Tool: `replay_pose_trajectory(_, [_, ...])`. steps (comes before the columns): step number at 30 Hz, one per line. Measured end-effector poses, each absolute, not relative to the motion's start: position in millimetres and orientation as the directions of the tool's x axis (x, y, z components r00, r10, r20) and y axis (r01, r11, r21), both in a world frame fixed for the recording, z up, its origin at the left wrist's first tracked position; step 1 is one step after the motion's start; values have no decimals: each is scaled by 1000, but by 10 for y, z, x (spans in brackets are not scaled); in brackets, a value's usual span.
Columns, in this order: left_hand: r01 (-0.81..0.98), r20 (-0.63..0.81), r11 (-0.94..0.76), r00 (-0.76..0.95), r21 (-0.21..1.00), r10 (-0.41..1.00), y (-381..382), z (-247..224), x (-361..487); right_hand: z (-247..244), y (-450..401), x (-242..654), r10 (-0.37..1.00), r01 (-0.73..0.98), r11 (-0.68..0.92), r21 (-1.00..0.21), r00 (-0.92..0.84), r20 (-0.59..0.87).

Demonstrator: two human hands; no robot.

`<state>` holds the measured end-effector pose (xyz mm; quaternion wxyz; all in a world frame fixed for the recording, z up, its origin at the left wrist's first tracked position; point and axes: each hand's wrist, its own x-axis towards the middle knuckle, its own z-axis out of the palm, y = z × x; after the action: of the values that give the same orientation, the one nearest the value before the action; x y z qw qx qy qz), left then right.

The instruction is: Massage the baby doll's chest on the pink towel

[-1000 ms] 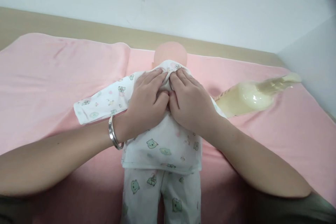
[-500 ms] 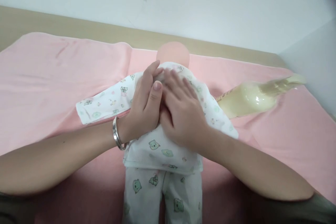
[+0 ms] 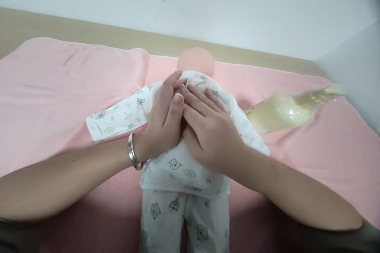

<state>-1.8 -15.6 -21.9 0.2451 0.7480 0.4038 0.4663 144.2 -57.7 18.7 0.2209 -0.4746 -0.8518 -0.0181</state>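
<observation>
A baby doll (image 3: 196, 60) in white pyjamas with green bear prints lies on a pink cloth (image 3: 113, 63), its smooth head away from me. No face shows on it. My left hand (image 3: 166, 116), with a silver bangle at the wrist, rests on the pyjama top (image 3: 184, 168), fingers stretched and thumb raised. Beside it lies my right hand (image 3: 210, 130), palm down over the upper torso, its long fingers extended and pointing up and left. The hands meet near the middle, and their palms are hidden. Neither hand holds anything that I can see.
On the right a clear pump bottle (image 3: 279, 112) of pale yellow liquid lies on its side, close to the doll's sleeve. Behind the cloth runs a beige surface edge (image 3: 89, 27), then a white wall (image 3: 190, 4).
My right hand has shifted slightly right and toward me on the doll's top, and its fingers look sharper now. My left hand and the bottle have barely moved.
</observation>
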Motion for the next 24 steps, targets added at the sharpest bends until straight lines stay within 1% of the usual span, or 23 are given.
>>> replay_pose_trajectory(2, [374,468,-525,238,765,851,-163,-209,-16,207,-561,1450,797,816,544,-194,-430,425])
replay_pose_trajectory(5, [421,462,-514,226,748,858,-163,-218,-12,179,-533,1450,809,835,511,-203,-388,441])
replay_pose_trajectory(9, [467,471,-520,228,715,852,-165,-251,-18,162,-563,1446,797,810,557,-183,-459,393])
replay_pose_trajectory(13, [469,464,-516,232,716,855,-180,-236,-26,368,-679,1485,729,773,615,-157,-482,486])
replay_pose_trajectory(16, [495,448,-501,233,710,863,-177,-237,-27,499,-710,1516,730,787,600,-142,-466,500])
replay_pose_trajectory(20, [508,434,-483,220,714,874,-167,-278,-28,368,-614,1495,779,821,551,-152,-439,448])
replay_pose_trajectory(24, [513,411,-453,201,729,889,-163,-283,-28,220,-532,1485,811,821,551,-150,-484,330])
